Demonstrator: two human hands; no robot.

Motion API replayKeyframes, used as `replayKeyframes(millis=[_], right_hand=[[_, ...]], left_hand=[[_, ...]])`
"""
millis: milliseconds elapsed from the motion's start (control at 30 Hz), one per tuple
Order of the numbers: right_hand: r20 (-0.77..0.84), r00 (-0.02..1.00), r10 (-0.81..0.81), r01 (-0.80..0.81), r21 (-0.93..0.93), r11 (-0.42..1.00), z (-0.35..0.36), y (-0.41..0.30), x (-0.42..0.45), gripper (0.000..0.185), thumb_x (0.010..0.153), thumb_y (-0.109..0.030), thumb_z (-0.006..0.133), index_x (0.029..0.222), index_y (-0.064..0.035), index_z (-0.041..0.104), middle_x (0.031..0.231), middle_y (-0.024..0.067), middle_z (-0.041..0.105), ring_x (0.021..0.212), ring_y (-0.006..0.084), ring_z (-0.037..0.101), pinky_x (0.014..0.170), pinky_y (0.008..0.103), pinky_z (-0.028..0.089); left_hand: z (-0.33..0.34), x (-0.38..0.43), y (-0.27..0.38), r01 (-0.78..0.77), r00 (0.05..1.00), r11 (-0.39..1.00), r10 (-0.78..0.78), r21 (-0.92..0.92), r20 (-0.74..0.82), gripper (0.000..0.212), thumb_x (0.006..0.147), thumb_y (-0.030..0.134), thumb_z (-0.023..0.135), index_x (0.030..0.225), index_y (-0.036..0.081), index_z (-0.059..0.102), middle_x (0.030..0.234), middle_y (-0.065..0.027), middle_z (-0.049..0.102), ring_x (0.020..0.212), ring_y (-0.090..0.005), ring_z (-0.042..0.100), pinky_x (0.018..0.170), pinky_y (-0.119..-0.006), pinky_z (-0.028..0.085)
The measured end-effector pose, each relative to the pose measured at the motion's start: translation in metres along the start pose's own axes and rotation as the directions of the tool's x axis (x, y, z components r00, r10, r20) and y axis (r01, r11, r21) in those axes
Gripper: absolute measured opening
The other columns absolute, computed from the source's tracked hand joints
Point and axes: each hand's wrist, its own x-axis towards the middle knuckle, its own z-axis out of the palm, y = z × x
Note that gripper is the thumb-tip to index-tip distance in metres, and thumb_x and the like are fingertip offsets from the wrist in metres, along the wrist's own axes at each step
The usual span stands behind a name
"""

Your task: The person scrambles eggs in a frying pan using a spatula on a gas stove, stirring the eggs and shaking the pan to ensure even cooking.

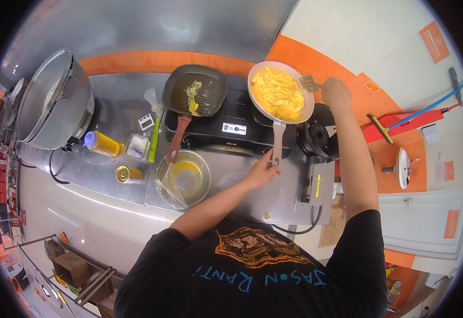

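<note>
My left hand grips the pale handle of a round frying pan on the right side of the gas stove. Soft scrambled egg covers much of its inside. My right hand holds a slotted spatula, its blade over the pan's right rim. On the stove's left side sits a squarish dark grill pan with a red handle and bits of egg inside. Below that handle, a metal bowl holds yellow residue, with clear plastic film over its left part.
A large rice cooker stands at the left. Near it are a yellow squeeze bottle, a gold can, a plastic tub, a green utensil and a small timer. A black appliance sits right of the stove.
</note>
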Motion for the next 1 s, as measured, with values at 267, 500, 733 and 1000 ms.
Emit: replayKeyframes(millis=[267,500,733,1000], right_hand=[[-0.011,0.998,-0.056,0.057,0.053,0.997,0.103,0.031,0.036,0.029,0.089,-0.025,0.055,0.093,0.0006,0.068,0.103,0.0235,0.066,0.096,0.0375,0.065,0.081,0.0446,0.053],[0.061,0.973,-0.221,0.207,0.175,0.963,0.134,0.087,0.107,0.032,0.083,-0.029,0.065,0.097,-0.0013,0.072,0.088,0.0229,0.068,0.083,0.0359,0.067,0.074,0.0435,0.052],[0.125,0.884,-0.45,0.318,0.543,0.777,0.122,0.072,0.141,0.034,0.082,-0.029,0.071,0.101,-0.0014,0.072,0.09,0.0173,0.071,0.078,0.0263,0.067,0.07,0.038,0.05],[-0.1,0.707,-0.7,0.675,0.389,0.627,0.091,0.082,0.095,0.021,0.084,-0.024,0.069,0.099,-0.0094,0.072,0.091,0.0144,0.069,0.08,0.0327,0.065,0.072,0.0412,0.049]], left_hand=[[0.008,0.014,-0.022,-0.127,0.988,0.992,0.129,0.026,-0.083,0.074,0.095,0.004,0.047,0.154,0.018,0.005,0.083,-0.0048,0.056,0.062,-0.0083,0.045,0.056,-0.025,0.041],[0.0,0.015,-0.014,-0.123,0.988,0.978,0.135,0.168,-0.068,0.074,0.093,0.006,0.05,0.153,0.01,0.008,0.082,-0.0052,0.057,0.067,-0.0111,0.053,0.061,-0.026,0.046],[0.002,0.008,0.002,-0.055,0.996,0.994,0.061,0.094,-0.059,0.073,0.095,0.003,0.047,0.154,0.016,0.007,0.082,-0.0029,0.052,0.065,-0.0091,0.046,0.057,-0.025,0.043],[0.0,0.001,0.006,-0.056,0.997,0.998,0.054,-0.029,-0.06,0.075,0.092,0.0,0.048,0.154,0.018,0.011,0.083,-0.0025,0.052,0.067,-0.0095,0.048,0.06,-0.025,0.044]])
